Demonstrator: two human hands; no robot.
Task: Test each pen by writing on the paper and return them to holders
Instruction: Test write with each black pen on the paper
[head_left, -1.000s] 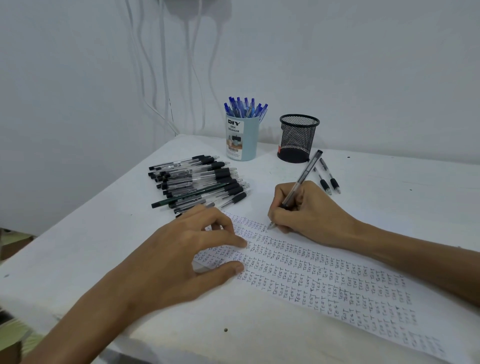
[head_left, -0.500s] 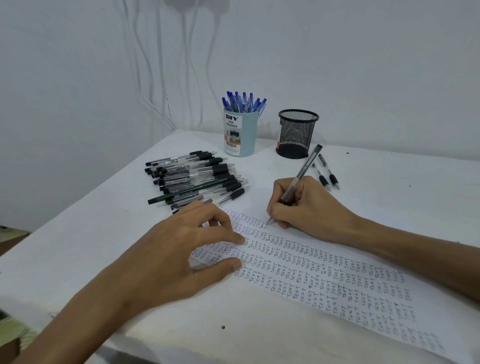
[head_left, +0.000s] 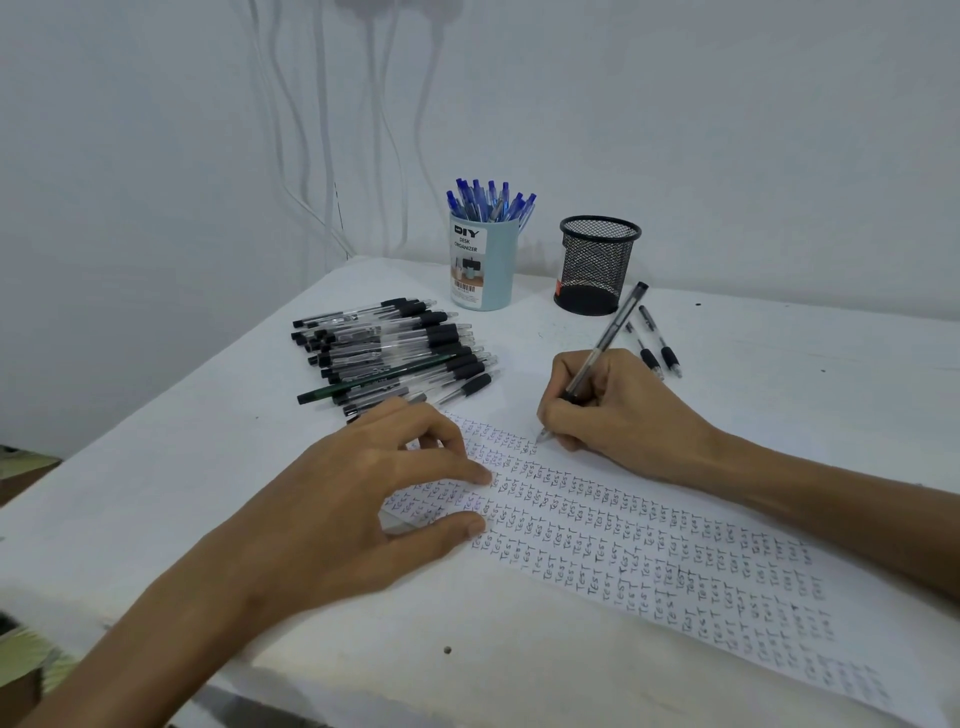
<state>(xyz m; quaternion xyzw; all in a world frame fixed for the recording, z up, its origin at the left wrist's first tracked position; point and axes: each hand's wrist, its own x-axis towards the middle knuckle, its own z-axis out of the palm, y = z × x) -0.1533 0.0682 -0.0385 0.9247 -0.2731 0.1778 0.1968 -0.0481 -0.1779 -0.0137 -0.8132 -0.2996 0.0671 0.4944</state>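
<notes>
My right hand (head_left: 618, 410) grips a clear black-ink pen (head_left: 605, 343), its tip touching the top edge of the paper (head_left: 649, 561), which is covered in rows of the word TEST. My left hand (head_left: 363, 499) presses the paper's left end with spread fingertips. A pile of several black pens (head_left: 395, 358) lies left of the paper. Two more black pens (head_left: 654, 343) lie just behind my right hand. At the back stand a light blue holder (head_left: 483, 270) full of blue pens and a black mesh holder (head_left: 597, 265).
The white table (head_left: 779, 374) ends at its front edge near my left forearm and at its left side by the wall. White cables (head_left: 322, 156) hang down the wall behind the holders.
The pen tip has shifted only slightly along the paper's top edge as my right hand writes. My left hand stays put on the paper.
</notes>
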